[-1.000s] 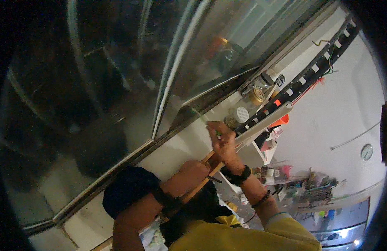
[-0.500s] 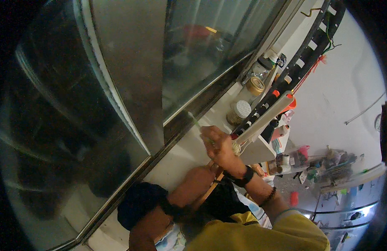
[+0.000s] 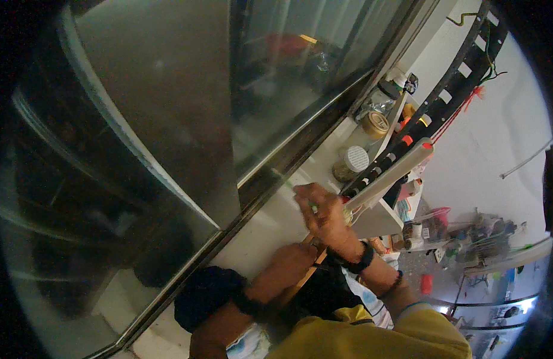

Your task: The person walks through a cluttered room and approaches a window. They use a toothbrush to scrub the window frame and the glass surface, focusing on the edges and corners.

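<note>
My right hand (image 3: 324,212) is raised over the white sill (image 3: 246,239), fingers curled round a thin pale-green stick (image 3: 282,177). The stick's far end is blurred and points up and left toward the window frame. Just below, my left hand (image 3: 295,261) is closed at the upper end of a narrow wooden strip (image 3: 306,278). Whatever its fingers hold is hidden. A dark blue cloth bundle (image 3: 206,293) lies beside my left forearm, and black fabric (image 3: 327,293) is spread below my hands.
Sliding glass (image 3: 300,78) in a dark frame runs along the left. Lidded jars (image 3: 350,164) line the sill ahead. A black strap with white patches (image 3: 444,96) and a pale tube (image 3: 393,173) slant up to the right. Bagged items (image 3: 486,230) lie farther right.
The whole view has shifted slightly, so the jars and tube appear farther right. My left hand's fingers look more folded under. The right hand keeps hold of the stick.
</note>
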Demonstrator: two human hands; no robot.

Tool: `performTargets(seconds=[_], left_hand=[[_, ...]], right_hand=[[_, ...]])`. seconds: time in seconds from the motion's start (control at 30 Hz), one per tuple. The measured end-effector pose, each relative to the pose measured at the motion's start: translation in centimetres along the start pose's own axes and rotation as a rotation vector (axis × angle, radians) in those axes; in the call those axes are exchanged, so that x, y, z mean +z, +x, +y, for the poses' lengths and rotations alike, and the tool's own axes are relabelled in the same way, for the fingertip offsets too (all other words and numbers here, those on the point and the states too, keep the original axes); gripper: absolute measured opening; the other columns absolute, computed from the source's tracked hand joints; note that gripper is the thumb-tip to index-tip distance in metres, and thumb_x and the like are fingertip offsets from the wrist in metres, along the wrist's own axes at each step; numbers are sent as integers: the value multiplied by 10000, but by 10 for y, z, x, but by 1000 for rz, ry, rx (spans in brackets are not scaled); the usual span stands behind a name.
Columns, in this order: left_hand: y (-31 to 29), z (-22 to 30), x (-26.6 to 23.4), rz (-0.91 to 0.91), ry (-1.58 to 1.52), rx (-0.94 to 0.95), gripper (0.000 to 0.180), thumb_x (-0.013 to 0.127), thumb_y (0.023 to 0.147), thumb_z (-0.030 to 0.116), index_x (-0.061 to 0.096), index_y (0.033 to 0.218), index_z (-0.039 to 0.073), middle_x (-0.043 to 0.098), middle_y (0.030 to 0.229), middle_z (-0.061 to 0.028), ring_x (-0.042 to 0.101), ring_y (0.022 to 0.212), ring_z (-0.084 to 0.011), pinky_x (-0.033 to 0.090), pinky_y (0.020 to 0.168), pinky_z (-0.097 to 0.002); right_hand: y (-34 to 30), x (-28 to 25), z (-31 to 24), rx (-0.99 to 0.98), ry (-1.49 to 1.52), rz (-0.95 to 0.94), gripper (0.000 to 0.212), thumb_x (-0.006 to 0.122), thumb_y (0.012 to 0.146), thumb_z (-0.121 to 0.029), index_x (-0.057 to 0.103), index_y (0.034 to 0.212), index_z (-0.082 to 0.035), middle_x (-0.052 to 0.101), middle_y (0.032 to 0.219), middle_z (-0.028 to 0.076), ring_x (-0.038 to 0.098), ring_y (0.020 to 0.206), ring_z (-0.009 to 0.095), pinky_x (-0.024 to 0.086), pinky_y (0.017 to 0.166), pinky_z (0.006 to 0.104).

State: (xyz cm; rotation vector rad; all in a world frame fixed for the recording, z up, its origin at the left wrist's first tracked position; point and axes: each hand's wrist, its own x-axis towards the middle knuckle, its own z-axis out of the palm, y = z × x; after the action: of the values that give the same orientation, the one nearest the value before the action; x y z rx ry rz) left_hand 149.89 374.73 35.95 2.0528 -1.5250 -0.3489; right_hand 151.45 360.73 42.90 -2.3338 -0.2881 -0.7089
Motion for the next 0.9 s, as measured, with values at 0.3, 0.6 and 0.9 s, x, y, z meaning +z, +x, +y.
performTargets(seconds=[0.3,0.6,0.9], left_hand=[[3,5,-5,-32,69,-47,149,485,804,118,574,820,0,606,752,-197,617,679,-340,512,566,-420],[2,-4,14,42,12,-20,200,476,819,146,561,879,-25,595,692,-161,598,597,-322,488,491,-424],[3,-9,13,171,91,74,246,510,815,178,546,934,-34,591,648,-172,588,531,-330,477,445,-424]], right_hand=[[40,-14,42,61,-403,91,103,605,743,30,586,845,29,581,790,166,569,646,337,459,567,368],[21,0,-33,-46,-102,-190,70,564,758,44,580,824,26,570,757,167,575,647,321,462,564,354],[42,-13,-1,-99,-209,-129,79,572,772,35,580,850,35,577,766,189,571,633,327,446,554,342]])
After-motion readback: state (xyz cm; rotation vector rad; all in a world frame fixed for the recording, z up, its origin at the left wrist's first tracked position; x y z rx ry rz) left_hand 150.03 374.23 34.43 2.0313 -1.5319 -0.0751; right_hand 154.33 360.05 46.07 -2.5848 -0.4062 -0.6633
